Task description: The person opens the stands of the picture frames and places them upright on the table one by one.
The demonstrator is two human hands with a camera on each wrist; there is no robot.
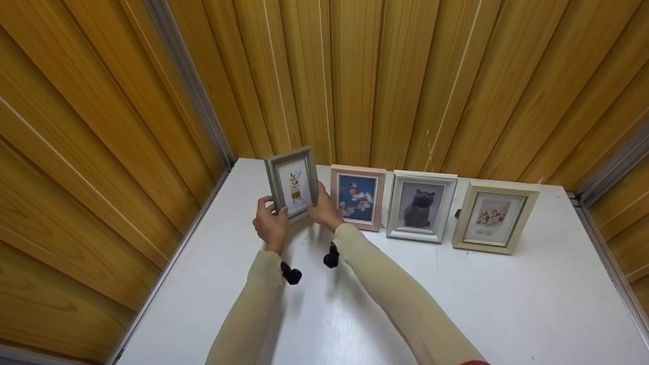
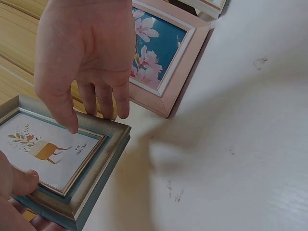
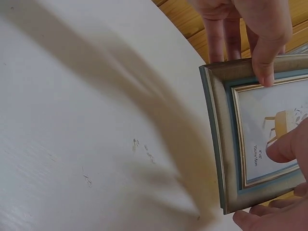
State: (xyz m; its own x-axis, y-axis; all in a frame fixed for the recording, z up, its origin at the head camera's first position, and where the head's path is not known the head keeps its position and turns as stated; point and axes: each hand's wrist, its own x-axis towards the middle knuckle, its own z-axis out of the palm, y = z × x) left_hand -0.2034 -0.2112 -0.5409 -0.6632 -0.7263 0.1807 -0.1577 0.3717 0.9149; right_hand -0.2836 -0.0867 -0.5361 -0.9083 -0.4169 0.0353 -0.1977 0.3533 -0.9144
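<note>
A grey-brown picture frame (image 1: 295,185) with a plant-in-pot print is held up, tilted, at the left end of a row of frames. My left hand (image 1: 271,225) grips its lower left side, thumb on the front and fingers round the edge. On the opposite side, my right hand (image 1: 326,209) pinches the frame, its thumb over the front border in the left wrist view. A blue-green band (image 2: 103,185) runs along the frame's outer edge. Close to my right hand stands a pink frame (image 1: 381,203) with a blossom picture.
Farther right stand a silvery-white frame (image 1: 418,234) with a grey cat picture and a cream frame (image 1: 459,223), both upright on the white table (image 1: 456,304). Wood-panelled walls (image 1: 355,76) rise behind and at both sides. Small scuffs (image 3: 142,150) mark the tabletop.
</note>
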